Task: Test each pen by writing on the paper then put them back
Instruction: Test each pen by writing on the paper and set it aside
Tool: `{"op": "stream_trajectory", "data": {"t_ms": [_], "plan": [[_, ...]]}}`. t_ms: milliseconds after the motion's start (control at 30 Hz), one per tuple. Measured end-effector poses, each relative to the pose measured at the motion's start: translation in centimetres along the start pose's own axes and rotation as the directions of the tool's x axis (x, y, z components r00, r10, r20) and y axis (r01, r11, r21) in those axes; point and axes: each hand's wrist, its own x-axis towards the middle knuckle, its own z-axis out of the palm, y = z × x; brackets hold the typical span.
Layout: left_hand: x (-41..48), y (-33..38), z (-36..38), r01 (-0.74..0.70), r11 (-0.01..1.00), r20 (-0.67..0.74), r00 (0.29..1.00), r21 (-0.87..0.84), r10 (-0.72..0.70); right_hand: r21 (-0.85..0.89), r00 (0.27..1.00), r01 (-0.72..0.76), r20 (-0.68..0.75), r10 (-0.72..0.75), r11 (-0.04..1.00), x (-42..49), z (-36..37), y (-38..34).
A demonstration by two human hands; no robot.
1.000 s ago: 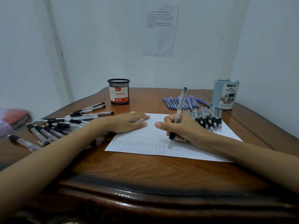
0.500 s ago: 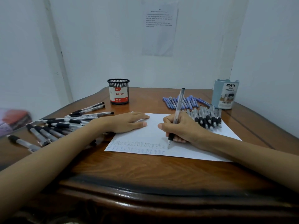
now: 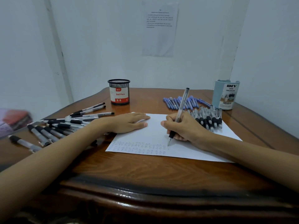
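A white sheet of paper (image 3: 155,136) lies on the wooden table, with rows of small blue marks along its near edge. My right hand (image 3: 184,126) grips a clear pen with a black grip (image 3: 181,107), tip down on the paper at the right end of the marks. My left hand (image 3: 129,122) rests flat on the paper's upper left corner. Several black-grip pens (image 3: 61,125) lie scattered to the left. Another row of black-grip pens (image 3: 208,118) lies on the paper's right corner, and several blue pens (image 3: 186,101) lie behind them.
A black mesh cup labelled "Ball Pens" (image 3: 119,92) stands at the back centre. A pale blue desk organizer (image 3: 226,94) stands at the back right. White walls close in behind and to both sides. A reddish blurred object (image 3: 14,118) sits at far left.
My right hand has shifted the pen a little to the right along the row of marks, with the pen's top tilting slightly. My left hand has stayed in place.
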Motion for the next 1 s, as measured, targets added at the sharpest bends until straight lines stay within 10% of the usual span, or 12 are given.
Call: {"op": "stream_trajectory", "data": {"t_ms": [1000], "plan": [[-0.3, 0.0, 0.0, -0.017, 1.0, 0.002, 1.0, -0.023, 0.017, 0.065, 0.995, -0.038, -0.093, 0.044, 0.997, 0.1, -1.2, -1.2]]}}
